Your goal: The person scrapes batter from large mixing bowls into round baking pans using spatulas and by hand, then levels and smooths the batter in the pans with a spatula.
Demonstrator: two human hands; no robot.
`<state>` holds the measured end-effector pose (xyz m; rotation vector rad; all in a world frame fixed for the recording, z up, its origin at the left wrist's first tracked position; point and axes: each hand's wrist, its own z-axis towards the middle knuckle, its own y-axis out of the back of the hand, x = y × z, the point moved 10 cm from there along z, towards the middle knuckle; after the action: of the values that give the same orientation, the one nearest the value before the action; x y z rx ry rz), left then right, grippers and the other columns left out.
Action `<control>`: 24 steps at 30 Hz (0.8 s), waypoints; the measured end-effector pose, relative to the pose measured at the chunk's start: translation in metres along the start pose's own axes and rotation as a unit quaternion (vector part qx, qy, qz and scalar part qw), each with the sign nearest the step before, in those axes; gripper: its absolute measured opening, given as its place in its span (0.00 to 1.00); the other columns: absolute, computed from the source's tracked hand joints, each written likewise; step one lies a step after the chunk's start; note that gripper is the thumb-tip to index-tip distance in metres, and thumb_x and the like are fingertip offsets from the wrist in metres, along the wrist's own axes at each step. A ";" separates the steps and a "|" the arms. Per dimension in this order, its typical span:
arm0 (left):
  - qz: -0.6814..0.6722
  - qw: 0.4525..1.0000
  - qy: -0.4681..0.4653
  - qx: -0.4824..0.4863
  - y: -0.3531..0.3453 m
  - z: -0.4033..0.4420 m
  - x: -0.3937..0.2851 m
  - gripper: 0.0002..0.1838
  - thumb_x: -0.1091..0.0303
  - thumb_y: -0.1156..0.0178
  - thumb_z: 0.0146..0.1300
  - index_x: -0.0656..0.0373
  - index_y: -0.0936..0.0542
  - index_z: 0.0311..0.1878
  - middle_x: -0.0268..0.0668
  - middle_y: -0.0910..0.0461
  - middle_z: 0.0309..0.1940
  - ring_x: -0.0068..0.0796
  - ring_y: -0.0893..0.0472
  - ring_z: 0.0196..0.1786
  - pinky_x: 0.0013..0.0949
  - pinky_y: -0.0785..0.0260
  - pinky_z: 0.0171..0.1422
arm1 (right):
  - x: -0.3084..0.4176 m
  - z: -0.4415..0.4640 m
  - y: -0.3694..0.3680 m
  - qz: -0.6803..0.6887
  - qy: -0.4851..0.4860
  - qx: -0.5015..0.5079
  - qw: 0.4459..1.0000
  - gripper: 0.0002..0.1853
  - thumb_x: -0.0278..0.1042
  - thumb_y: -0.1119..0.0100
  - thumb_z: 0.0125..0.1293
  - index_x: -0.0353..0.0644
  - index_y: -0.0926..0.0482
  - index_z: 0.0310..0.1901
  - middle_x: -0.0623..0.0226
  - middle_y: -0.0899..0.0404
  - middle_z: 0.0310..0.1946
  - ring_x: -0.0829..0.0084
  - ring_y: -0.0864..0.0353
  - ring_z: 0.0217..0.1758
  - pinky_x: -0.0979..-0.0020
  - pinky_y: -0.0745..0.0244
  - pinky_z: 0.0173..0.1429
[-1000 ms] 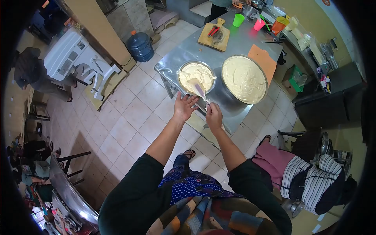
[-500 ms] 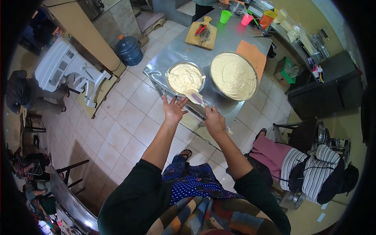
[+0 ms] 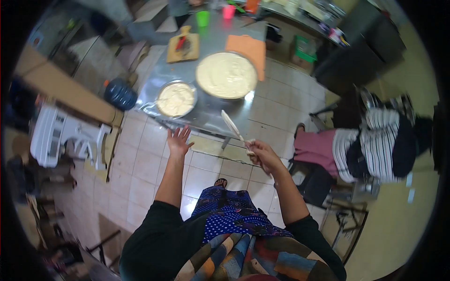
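Observation:
My right hand [image 3: 263,155] is closed around the handle of a cream-smeared spatula [image 3: 230,124], whose blade points up and left, apart from both bowls. With its fingers spread, my left hand [image 3: 179,140] holds nothing and is just below the smaller bowl. That smaller metal bowl [image 3: 193,108] holds pale cream [image 3: 176,99] and sits near the table's front left corner. A larger round container [image 3: 256,84], full of smooth pale cream [image 3: 226,75], stands to its right.
On the metal table [image 3: 154,75] are a cutting board [image 3: 189,52] with a red-handled tool, an orange sheet [image 3: 251,49], a green cup [image 3: 202,18] and a pink cup [image 3: 228,12]. A person [image 3: 347,150] in stripes is at right; a water jug [image 3: 120,94] stands left.
The spatula has come away from the smaller bowl, and my right hand has moved right with it. The view has swung, shifting the table up and left. My left hand stays open.

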<state>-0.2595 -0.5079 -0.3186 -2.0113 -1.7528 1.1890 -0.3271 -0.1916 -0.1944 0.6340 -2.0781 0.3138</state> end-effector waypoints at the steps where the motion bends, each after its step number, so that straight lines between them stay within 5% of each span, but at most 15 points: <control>1: 0.054 0.998 0.023 0.010 0.003 -0.004 0.016 0.40 0.34 0.66 0.65 0.50 0.51 0.72 0.40 0.34 0.65 0.39 0.40 0.70 0.70 0.76 0.68 | -0.024 -0.023 0.003 0.180 -0.007 0.088 0.980 0.11 0.34 0.49 0.66 0.40 0.27 0.46 0.64 0.25 0.31 0.73 0.30 0.23 0.72 0.32 0.27; 2: 0.111 0.992 0.048 0.023 0.006 -0.010 0.036 0.38 0.35 0.66 0.65 0.50 0.49 0.71 0.38 0.35 0.66 0.38 0.40 0.70 0.70 0.74 0.68 | -0.038 -0.053 0.004 0.354 0.001 0.172 0.919 0.14 0.35 0.50 0.67 0.39 0.28 0.51 0.65 0.26 0.31 0.76 0.33 0.22 0.75 0.34 0.27; 6: 0.285 0.936 0.190 0.085 0.024 -0.047 0.153 0.33 0.38 0.61 0.66 0.49 0.39 0.66 0.37 0.34 0.65 0.38 0.37 0.68 0.67 0.64 0.67 | -0.101 -0.195 0.065 0.580 0.084 0.031 0.810 0.20 0.39 0.52 0.70 0.43 0.35 0.61 0.61 0.26 0.32 0.74 0.31 0.22 0.73 0.33 0.27; 8: 0.371 0.883 0.260 0.125 0.023 -0.089 0.222 0.31 0.39 0.60 0.66 0.49 0.38 0.65 0.37 0.32 0.64 0.38 0.35 0.67 0.67 0.61 0.67 | -0.137 -0.283 0.087 0.502 0.105 -0.094 0.853 0.24 0.43 0.56 0.72 0.51 0.42 0.67 0.61 0.26 0.33 0.74 0.31 0.23 0.73 0.32 0.28; 12: 0.527 0.725 0.383 0.223 0.022 -0.176 0.358 0.29 0.40 0.58 0.66 0.49 0.35 0.62 0.35 0.28 0.60 0.37 0.33 0.64 0.64 0.56 0.66 | -0.273 -0.433 0.096 0.572 0.096 -0.231 0.781 0.15 0.42 0.62 0.74 0.50 0.37 0.58 0.66 0.29 0.26 0.82 0.41 0.15 0.81 0.44 0.17; 13: 0.569 0.683 0.387 0.244 0.021 -0.198 0.389 0.28 0.41 0.57 0.66 0.49 0.34 0.61 0.36 0.27 0.59 0.36 0.31 0.63 0.61 0.53 0.65 | -0.307 -0.477 0.096 0.537 0.050 -0.345 0.768 0.11 0.40 0.63 0.74 0.49 0.35 0.53 0.69 0.32 0.23 0.85 0.47 0.13 0.83 0.53 0.15; 19: 0.692 0.475 0.325 0.435 0.011 -0.345 0.565 0.26 0.47 0.51 0.66 0.52 0.31 0.60 0.38 0.24 0.51 0.34 0.26 0.54 0.44 0.38 0.58 | -0.502 -0.758 0.022 0.350 -0.047 -0.736 0.578 0.12 0.41 0.55 0.72 0.45 0.24 0.44 0.75 0.29 0.21 0.84 0.35 0.18 0.81 0.41 0.18; 21: 0.689 0.448 0.290 0.490 0.002 -0.411 0.613 0.22 0.55 0.47 0.65 0.57 0.28 0.56 0.38 0.22 0.44 0.29 0.22 0.43 0.32 0.32 0.49 | -0.537 -0.843 -0.022 0.368 -0.045 -0.805 0.464 0.13 0.40 0.57 0.73 0.48 0.22 0.47 0.77 0.29 0.21 0.84 0.34 0.18 0.81 0.38 0.20; 24: 0.661 0.366 0.290 0.587 0.018 -0.498 0.682 0.17 0.59 0.47 0.66 0.57 0.26 0.52 0.35 0.21 0.40 0.24 0.23 0.38 0.27 0.31 0.43 | -0.558 -0.913 -0.073 0.419 -0.059 -0.804 0.418 0.15 0.40 0.61 0.74 0.48 0.27 0.54 0.75 0.31 0.21 0.84 0.34 0.18 0.80 0.38 0.20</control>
<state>0.0689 0.2699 -0.2952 -1.8096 1.3049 0.9658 0.6067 0.3345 -0.1566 -1.6081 -1.5690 -1.1949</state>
